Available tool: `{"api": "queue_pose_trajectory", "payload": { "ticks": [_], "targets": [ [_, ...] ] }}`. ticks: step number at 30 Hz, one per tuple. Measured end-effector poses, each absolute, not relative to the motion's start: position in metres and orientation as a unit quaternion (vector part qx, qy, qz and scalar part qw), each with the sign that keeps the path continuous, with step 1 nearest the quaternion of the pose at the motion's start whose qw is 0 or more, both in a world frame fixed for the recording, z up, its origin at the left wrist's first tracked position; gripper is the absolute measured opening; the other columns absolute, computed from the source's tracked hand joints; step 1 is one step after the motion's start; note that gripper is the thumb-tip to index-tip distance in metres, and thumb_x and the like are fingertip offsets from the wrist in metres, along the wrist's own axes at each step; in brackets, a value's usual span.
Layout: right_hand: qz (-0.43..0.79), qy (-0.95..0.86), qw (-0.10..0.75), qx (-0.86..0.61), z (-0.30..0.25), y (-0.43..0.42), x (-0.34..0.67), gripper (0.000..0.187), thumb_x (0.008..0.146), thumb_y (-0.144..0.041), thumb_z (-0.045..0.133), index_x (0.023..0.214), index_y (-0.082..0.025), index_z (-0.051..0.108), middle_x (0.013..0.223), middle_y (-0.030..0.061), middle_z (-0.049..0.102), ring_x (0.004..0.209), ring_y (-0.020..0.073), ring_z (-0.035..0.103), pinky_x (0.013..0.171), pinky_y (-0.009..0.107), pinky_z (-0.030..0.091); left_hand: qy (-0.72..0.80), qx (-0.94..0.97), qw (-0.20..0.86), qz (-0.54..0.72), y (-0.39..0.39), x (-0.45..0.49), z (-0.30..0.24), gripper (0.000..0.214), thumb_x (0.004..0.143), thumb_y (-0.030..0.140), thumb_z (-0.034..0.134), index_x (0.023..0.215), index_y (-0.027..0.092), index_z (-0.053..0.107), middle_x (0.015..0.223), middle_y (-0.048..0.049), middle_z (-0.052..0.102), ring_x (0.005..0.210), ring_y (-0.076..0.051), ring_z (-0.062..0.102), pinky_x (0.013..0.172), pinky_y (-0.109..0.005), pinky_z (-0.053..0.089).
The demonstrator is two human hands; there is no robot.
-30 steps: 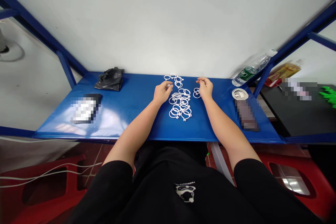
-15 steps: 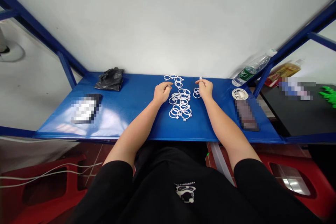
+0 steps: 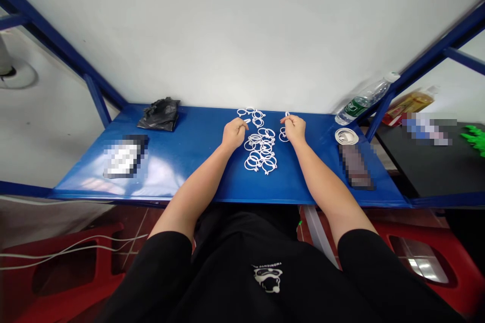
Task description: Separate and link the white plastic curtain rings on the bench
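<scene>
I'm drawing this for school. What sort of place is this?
It's probably a small workshop or work room, though I can't be sure. There's a blue metal workbench with a pile of white plastic rings on it, a water bottle lying nearby, and red plastic stools below.

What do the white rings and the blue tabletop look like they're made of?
The white rings look like moulded plastic: an even, opaque white with a slight sheen and thin, uniform bands. The blue tabletop looks like painted sheet metal, given its smooth, glossy finish and matching blue frame, though a coated board can't be ruled out.
</scene>
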State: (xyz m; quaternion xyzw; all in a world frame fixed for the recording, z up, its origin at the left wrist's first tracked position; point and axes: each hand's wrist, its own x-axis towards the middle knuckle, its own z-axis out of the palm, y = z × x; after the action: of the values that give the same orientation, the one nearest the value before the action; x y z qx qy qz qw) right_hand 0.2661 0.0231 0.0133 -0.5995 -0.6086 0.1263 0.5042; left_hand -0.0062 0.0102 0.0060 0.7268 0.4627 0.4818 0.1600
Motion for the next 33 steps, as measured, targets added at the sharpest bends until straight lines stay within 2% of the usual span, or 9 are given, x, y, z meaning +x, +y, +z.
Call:
{"api": "queue_pose_trajectory", "payload": {
  "ticks": [3,6,9,17,23,25,28,31,33],
  "targets": [
    [0.124,-0.620,0.499,-0.592,0.013,0.022,0.266,0.031,0.079,-0.021,0.047,0.070,-0.025,0.076,0.086,0.0017,0.081,0.095,0.0248,0.075,0.097,0.040,0.056,0.462,0.726,0.169,0.481,0.009,-0.005,0.006,0.029,0.084,0.009,0.046,0.077,0.022,0.071,0.086,-0.0026,0.075,0.084,-0.019,0.070,0.085,-0.032,0.056],
    [0.119,-0.629,0.491,-0.591,0.012,0.022,0.265,0.031,0.081,-0.022,0.047,0.077,-0.025,0.078,0.087,0.0015,0.081,0.093,0.0252,0.075,0.095,0.040,0.056,0.476,0.711,0.196,0.479,0.007,-0.005,0.006,0.035,0.087,0.010,0.045,0.100,0.023,0.075,0.088,-0.0014,0.077,0.087,-0.020,0.073,0.087,-0.032,0.056],
    [0.112,-0.638,0.477,-0.593,0.011,0.023,0.265,0.031,0.082,-0.023,0.048,0.078,-0.025,0.079,0.083,0.0013,0.080,0.090,0.0252,0.074,0.092,0.040,0.056,0.476,0.723,0.213,0.453,0.005,-0.006,0.007,0.045,0.087,0.010,0.046,0.121,0.024,0.073,0.087,0.0004,0.079,0.088,-0.020,0.075,0.087,-0.032,0.057],
    [0.107,-0.641,0.465,-0.601,0.011,0.023,0.265,0.030,0.080,-0.021,0.049,0.070,-0.025,0.076,0.081,0.0014,0.078,0.089,0.0253,0.072,0.093,0.040,0.055,0.372,0.869,0.113,0.308,-0.012,0.007,0.015,0.024,0.091,0.023,0.061,0.105,0.025,0.080,0.108,-0.0054,0.082,0.096,-0.023,0.077,0.083,-0.032,0.057],
    [0.109,-0.656,0.453,-0.594,0.009,0.024,0.267,0.028,0.080,-0.021,0.048,0.067,-0.026,0.072,0.078,0.0010,0.077,0.087,0.0245,0.071,0.090,0.039,0.054,0.377,0.862,0.102,0.322,-0.017,0.015,0.015,0.029,0.097,0.033,0.065,0.122,0.026,0.077,0.119,-0.0073,0.080,0.101,-0.023,0.077,0.083,-0.032,0.057],
    [0.104,-0.663,0.446,-0.592,0.008,0.025,0.267,0.027,0.080,-0.022,0.048,0.068,-0.026,0.072,0.077,0.0011,0.076,0.087,0.0244,0.070,0.090,0.038,0.054,0.383,0.852,0.109,0.339,-0.015,0.014,0.015,0.029,0.100,0.038,0.062,0.121,0.025,0.078,0.120,-0.0087,0.079,0.104,-0.023,0.076,0.087,-0.033,0.057],
    [0.093,-0.675,0.439,-0.586,0.006,0.026,0.267,0.026,0.081,-0.022,0.048,0.068,-0.026,0.070,0.077,0.0016,0.075,0.087,0.0246,0.069,0.091,0.039,0.053,0.395,0.834,0.118,0.365,-0.009,0.011,0.014,0.033,0.103,0.043,0.058,0.122,0.025,0.077,0.133,-0.0106,0.074,0.122,-0.027,0.069,0.106,-0.040,0.052],
    [0.083,-0.688,0.426,-0.581,0.004,0.027,0.266,0.025,0.082,-0.023,0.047,0.066,-0.026,0.066,0.077,0.0023,0.074,0.087,0.0247,0.067,0.091,0.039,0.052,0.428,0.825,0.136,0.344,-0.002,0.010,0.011,0.044,0.101,0.051,0.062,0.138,0.029,0.070,0.155,-0.0091,0.061,0.146,-0.035,0.050,0.123,-0.054,0.035],
    [0.077,-0.695,0.418,-0.580,0.004,0.027,0.266,0.025,0.083,-0.022,0.047,0.065,-0.026,0.065,0.077,0.0027,0.073,0.086,0.0246,0.066,0.092,0.039,0.052,0.439,0.826,0.155,0.318,0.001,0.011,0.007,0.050,0.099,0.054,0.064,0.145,0.033,0.066,0.158,-0.0073,0.059,0.152,-0.039,0.042,0.127,-0.061,0.025]
  ]
}}
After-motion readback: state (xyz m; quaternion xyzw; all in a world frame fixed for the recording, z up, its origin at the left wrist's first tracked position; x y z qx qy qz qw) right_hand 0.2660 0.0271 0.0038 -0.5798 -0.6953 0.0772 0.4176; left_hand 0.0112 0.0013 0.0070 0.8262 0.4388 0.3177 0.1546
